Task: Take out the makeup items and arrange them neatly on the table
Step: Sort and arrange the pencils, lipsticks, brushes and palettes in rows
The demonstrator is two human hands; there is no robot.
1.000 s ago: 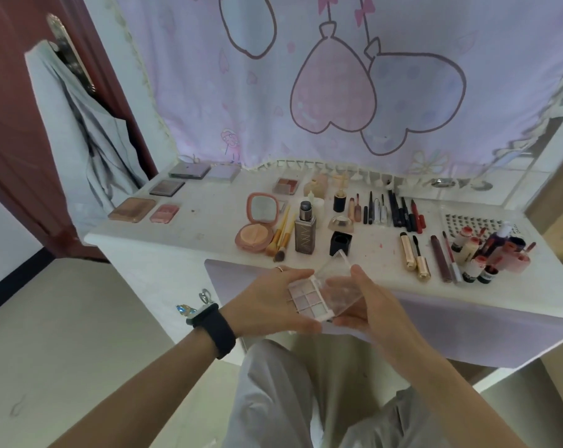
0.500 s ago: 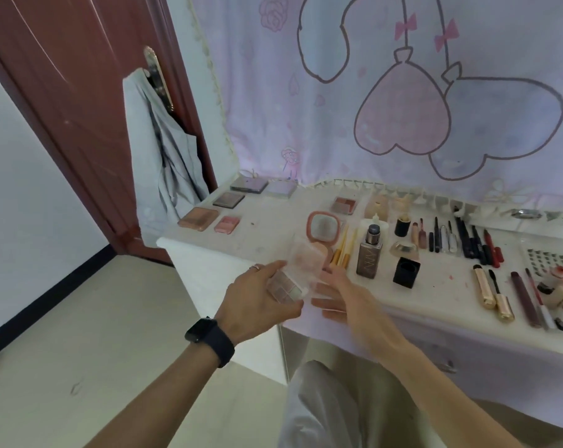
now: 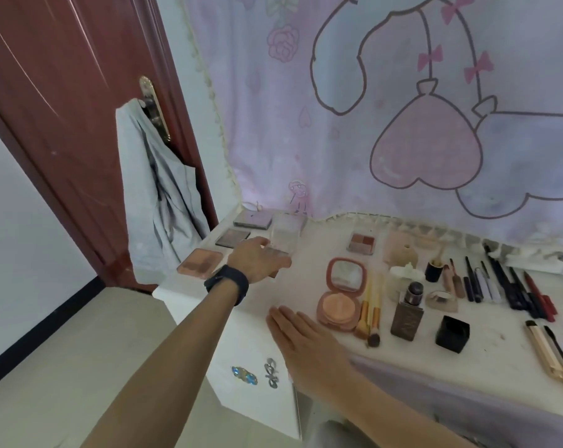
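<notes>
Clear plastic, hinged lid up: that's the small palette (image 3: 285,236), left of centre in the frame, on the white table (image 3: 306,286) just right of the column of flat palettes. My read is the left hand (image 3: 257,263) holds it by the near edge, fingers curled over the base; blur there, so I can't call the exact grip. There's a black watch (image 3: 227,283) on that wrist. The right hand (image 3: 306,344), lower centre, is flat with straight fingers together, holding nothing, over the table's front edge near the open pink compact (image 3: 341,295). The flat palettes from back to front are a lilac-grey one (image 3: 252,219), a brown one (image 3: 232,238) and a peach one (image 3: 200,266). Right of the compact I log gold-handled brushes (image 3: 370,315), a brown bottle (image 3: 407,313) and a black cube (image 3: 452,333). The bottle has pale lettering on its face, too blurred to read, so no brand from me. A four-pan palette (image 3: 362,242) sits further back, a row of dark pencils (image 3: 499,286) at right, and gold tubes (image 3: 548,354) at the lower right edge. I see no legible labels anywhere. A pink-lilac curtain (image 3: 402,124) with heart balloons fills the top right. The red-brown door (image 3: 63,108) at upper left has grey cloth (image 3: 157,195) hung on its handle. Two hair clips (image 3: 244,376) are stuck on the table's front panel.
</notes>
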